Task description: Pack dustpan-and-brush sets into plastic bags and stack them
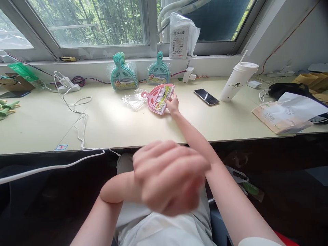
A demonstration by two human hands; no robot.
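Note:
A small pink dustpan and brush set (160,98) with a printed label lies tilted over the desk, its handle pointing left. My right hand (173,104) grips its right edge, with the fingers partly behind it. Close to the camera, my left hand (169,177) is raised in front of my lap, curled into a fist and blurred; nothing shows in it. Beside the pink set lies a crumpled clear plastic bag (134,100). Farther back stand a stack of teal dustpan sets (123,73) and another teal dustpan set (159,70), both in clear wrapping.
Right of my right hand are a phone (206,96), a white lidded cup (237,82) with a straw, and a tissue pack (279,116). White cables (83,126) run over the left side of the desk (38,133). A wrapped package (179,37) stands on the windowsill.

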